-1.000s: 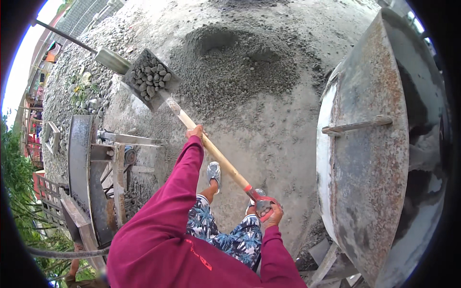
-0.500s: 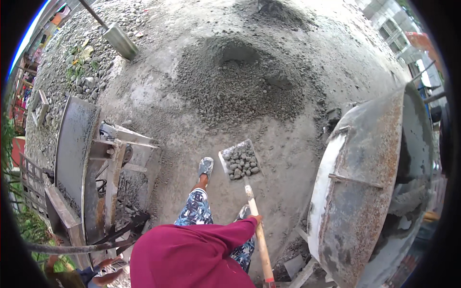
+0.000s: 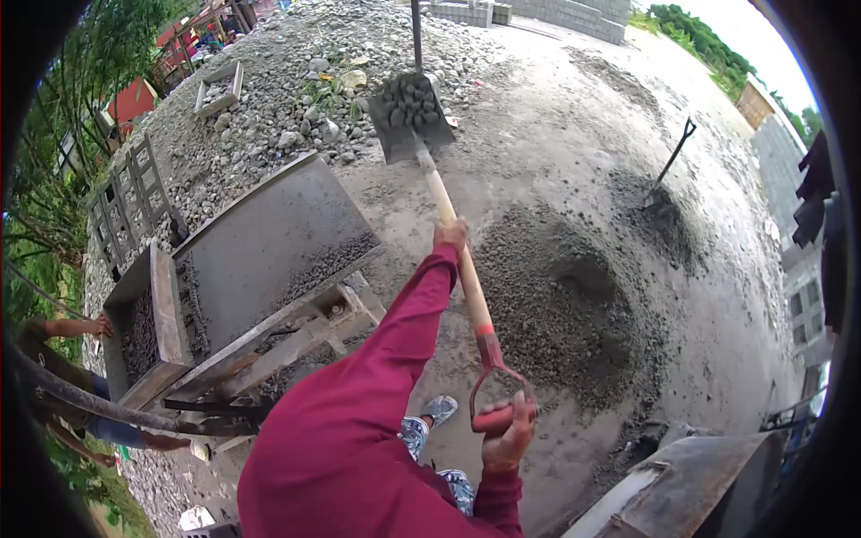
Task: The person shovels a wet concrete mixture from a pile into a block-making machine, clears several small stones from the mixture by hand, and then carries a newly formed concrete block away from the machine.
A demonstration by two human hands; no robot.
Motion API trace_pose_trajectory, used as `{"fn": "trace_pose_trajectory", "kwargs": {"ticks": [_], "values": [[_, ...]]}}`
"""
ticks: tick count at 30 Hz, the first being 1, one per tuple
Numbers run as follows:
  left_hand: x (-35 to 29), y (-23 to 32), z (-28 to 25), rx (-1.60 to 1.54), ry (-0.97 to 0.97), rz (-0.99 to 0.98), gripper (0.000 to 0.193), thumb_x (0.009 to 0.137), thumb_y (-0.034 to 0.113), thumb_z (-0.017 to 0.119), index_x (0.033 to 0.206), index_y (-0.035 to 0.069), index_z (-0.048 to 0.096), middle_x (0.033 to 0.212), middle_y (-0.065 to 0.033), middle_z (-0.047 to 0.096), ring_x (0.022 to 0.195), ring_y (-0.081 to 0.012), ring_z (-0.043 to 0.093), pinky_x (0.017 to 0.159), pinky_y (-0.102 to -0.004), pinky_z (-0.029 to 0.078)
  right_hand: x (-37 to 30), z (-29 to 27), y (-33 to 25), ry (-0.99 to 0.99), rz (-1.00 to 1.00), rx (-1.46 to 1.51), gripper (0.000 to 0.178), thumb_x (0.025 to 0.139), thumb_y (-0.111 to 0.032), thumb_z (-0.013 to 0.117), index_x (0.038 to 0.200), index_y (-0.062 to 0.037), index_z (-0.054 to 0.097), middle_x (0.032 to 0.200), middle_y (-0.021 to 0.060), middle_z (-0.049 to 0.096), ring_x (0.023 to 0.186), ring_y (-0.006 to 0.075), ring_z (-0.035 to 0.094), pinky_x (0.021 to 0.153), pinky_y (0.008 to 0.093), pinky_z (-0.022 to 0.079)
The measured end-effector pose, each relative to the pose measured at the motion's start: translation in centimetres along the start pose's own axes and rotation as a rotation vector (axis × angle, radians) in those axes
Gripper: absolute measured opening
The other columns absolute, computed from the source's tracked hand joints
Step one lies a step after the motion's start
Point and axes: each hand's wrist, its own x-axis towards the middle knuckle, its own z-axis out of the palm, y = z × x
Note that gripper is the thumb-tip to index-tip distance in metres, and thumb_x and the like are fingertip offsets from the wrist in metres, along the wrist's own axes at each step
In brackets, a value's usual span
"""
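My left hand [image 3: 451,235] is closed round the pale wooden shaft of a shovel [image 3: 466,278]. My right hand [image 3: 511,435] grips the red D-shaped handle at the shovel's near end. The blade [image 3: 395,145] is raised at the far end and carries a heap of grey stones [image 3: 413,100]. It hangs in front of the gravel, beyond a steel chute [image 3: 269,233] with wet grit on its surface. To the right of the shaft lies a pile of dark gravel mix [image 3: 556,314] with a hollow in its top.
At the left, another person's hand [image 3: 100,325] touches a wooden-edged box [image 3: 170,314] beside the chute. A second shovel [image 3: 671,166] stands in a smaller heap at the right. A rusty metal drum [image 3: 708,484] is at the lower right. Behind the blade rises a post [image 3: 416,36].
The loaded shovel has swung from the ground up and away toward the far left. My view has turned left, bringing the chute and the other person further in. My right hand now shows.
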Motion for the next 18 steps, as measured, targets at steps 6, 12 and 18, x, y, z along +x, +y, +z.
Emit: {"fn": "trace_pose_trajectory", "kwargs": {"ticks": [6,12,18], "values": [[1.2,8.6,-4.5,-0.188,-0.202,-0.223,0.051,0.075,0.032,0.057,0.107,-0.007,0.05,0.086,-0.0245,0.06,0.069,-0.0361,0.065,0.06,-0.0458,0.054,-2.3,9.8,-6.2,-0.496,-0.166,-0.123,0.013,0.08,-0.008,0.063,0.083,-0.0012,0.052,0.064,0.0061,0.053,0.054,0.0158,0.056,0.053,0.0317,0.049],[-13.6,-4.5,-0.9,-0.188,-0.435,-0.633,0.045,0.073,0.028,0.062,0.102,-0.003,0.051,0.078,-0.0143,0.059,0.063,-0.0277,0.061,0.058,-0.0427,0.051,-6.2,7.8,-8.9,-0.577,-0.164,-0.765,0.023,0.073,-0.006,0.07,0.087,-0.0007,0.053,0.069,0.0039,0.056,0.053,0.0099,0.055,0.046,0.0238,0.045],[-28.0,-23.9,1.0,-0.323,-0.645,-0.805,0.03,0.07,0.027,0.057,0.087,0.002,0.061,0.079,-0.0146,0.062,0.066,-0.0281,0.062,0.061,-0.0405,0.051,-8.1,3.7,-6.5,-0.494,-0.064,-1.098,0.022,0.071,-0.013,0.073,0.078,-0.0014,0.055,0.059,0.0027,0.056,0.05,0.0093,0.053,0.046,0.0264,0.042]]}}
